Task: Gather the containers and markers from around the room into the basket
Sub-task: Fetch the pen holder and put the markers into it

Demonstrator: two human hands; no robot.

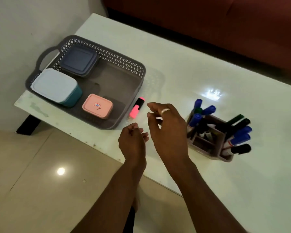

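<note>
Floor (40, 165) nearest: glossy beige tile, one lamp reflection at 7 o'clock. Both forearms come in from 6 o'clock over the table's near edge.

Left hand (133, 140): fingers loosely curled, empty, above the table edge just below the basket's near right corner. Right hand (168, 125): fingers half-spread and bent, empty, ring on one finger, hovering between basket and marker holder.

Table (175, 68): white, glossy top, scuffed and speckled along the near edge, dark leg at 9 o'clock, light glare at 2 o'clock.

Pink highlighter (137, 107) lies flat on the table, just beside the basket's right wall, outside it, at 11 o'clock from the right hand.

Marker holder (208, 140) at 3 o'clock: divided brown caddy, blue, black and green capped markers (240, 133) standing tilted in it.

Basket (124, 64) at 10 o'clock: grey lattice walls, handle on the far left. Inside: pink container (97, 105) near front, white-lidded teal container (55, 86) left, dark blue container (79, 60) at back.

Beyond: pale wall left, dark red sofa-like surface across 12 to 2 o'clock.
</note>
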